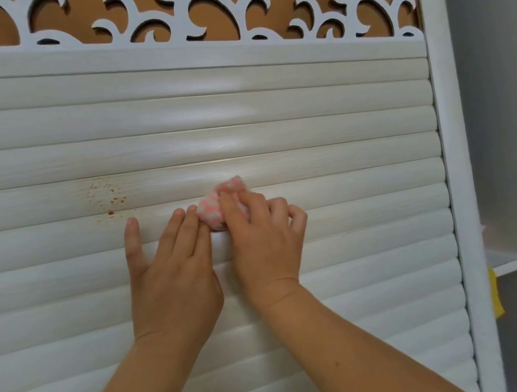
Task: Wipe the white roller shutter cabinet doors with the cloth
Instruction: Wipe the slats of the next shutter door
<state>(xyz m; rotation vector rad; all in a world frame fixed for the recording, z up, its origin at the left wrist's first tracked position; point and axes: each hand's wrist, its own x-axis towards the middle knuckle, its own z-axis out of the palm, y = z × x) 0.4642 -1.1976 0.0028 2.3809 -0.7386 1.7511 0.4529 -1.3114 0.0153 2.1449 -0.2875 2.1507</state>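
Note:
The white roller shutter door [305, 111] fills the view, its slats running across. Orange-brown specks [107, 195] stain two slats left of centre. My right hand [262, 240] grips a bunched pink and white cloth [212, 211] and holds it against the slats, to the right of the stain. My left hand [169, 269] lies flat on the door with straight fingers, its fingertips touching the cloth's left edge.
A white cut-out scroll panel [199, 13] over a brown backing tops the door. The cabinet's white frame post [459, 174] runs down the right. Beyond it are a grey wall, a small white shelf [506, 262] and something yellow [495, 295].

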